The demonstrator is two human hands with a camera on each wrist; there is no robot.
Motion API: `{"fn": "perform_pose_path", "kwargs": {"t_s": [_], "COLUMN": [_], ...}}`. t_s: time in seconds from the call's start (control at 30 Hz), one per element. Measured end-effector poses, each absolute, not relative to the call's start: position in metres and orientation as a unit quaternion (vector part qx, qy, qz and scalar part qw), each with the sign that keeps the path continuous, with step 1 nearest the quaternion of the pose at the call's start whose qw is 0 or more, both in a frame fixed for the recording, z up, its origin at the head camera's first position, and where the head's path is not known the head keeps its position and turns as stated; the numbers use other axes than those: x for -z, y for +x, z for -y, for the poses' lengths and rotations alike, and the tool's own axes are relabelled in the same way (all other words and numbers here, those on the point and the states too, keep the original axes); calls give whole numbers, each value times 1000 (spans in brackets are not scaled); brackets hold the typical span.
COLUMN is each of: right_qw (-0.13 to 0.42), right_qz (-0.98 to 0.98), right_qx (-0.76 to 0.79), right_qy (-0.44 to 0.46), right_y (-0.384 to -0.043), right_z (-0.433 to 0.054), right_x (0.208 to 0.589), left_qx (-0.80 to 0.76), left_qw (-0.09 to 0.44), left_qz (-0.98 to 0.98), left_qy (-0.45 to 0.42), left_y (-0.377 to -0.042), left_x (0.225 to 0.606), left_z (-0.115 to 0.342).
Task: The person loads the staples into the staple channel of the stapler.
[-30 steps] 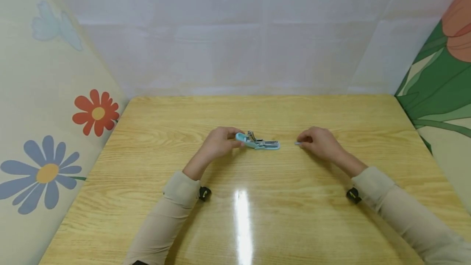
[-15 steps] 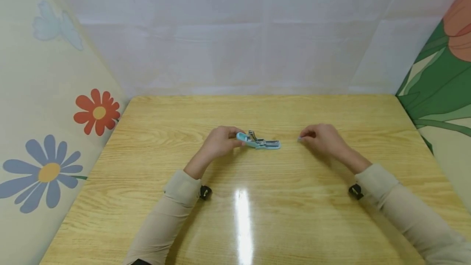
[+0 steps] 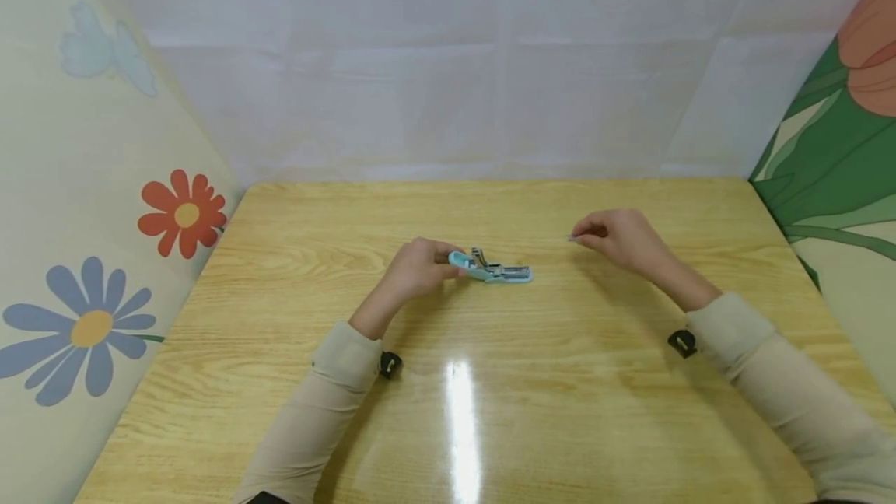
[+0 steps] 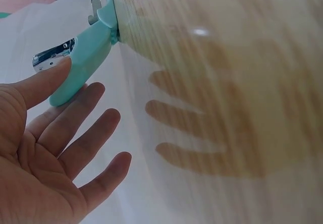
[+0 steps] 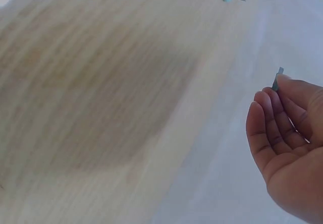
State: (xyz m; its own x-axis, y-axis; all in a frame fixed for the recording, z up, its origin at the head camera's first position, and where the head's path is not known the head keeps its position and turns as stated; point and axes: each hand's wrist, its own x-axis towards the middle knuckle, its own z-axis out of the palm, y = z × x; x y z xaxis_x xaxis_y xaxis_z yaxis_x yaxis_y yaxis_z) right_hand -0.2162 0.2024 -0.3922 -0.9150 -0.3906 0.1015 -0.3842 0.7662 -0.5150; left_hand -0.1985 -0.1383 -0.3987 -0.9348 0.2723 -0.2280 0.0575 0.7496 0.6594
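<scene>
Left hand, on my feed, pinches the left end of an unfolded mint stapler at mid-table, its other fingers loosely spread. Slightly farther, to the right, I see the right hand held above the wooden table, thumb and finger pinching a small grey strip, remaining fingers bent. Beyond hangs a white backdrop.

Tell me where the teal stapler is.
In the head view, the open teal stapler is slightly right of and below centre, seen against the wooden tabletop, its left end in the left hand's grip.
</scene>
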Motion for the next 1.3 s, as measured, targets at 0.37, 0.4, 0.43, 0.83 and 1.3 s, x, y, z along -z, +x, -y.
{"fn": "perform_pose_path", "kwargs": {"t_s": [0.37, 0.4, 0.43, 0.83, 1.3], "right_qw": [12, 12, 13, 18, 29], "right_qz": [-941, -940, -940, -930, -920], "right_qx": [269, 270, 271, 287, 312], "right_qy": [-204, -206, -207, -229, -234], "right_y": [-217, -217, -218, -222, -223], "right_z": [-192, -190, -188, -163, -142], "right_x": [381, 381, 380, 383, 381], "left_qx": [-336, -336, -336, -335, -333], "left_qw": [158, 158, 159, 154, 158], "left_qz": [-925, -925, -925, -925, -925], "left_qy": [83, 81, 81, 89, 93], "left_y": [-199, -199, -199, -200, -201], "left_x": [399, 399, 399, 400, 398], "left_z": [138, 138, 138, 136, 132]}}
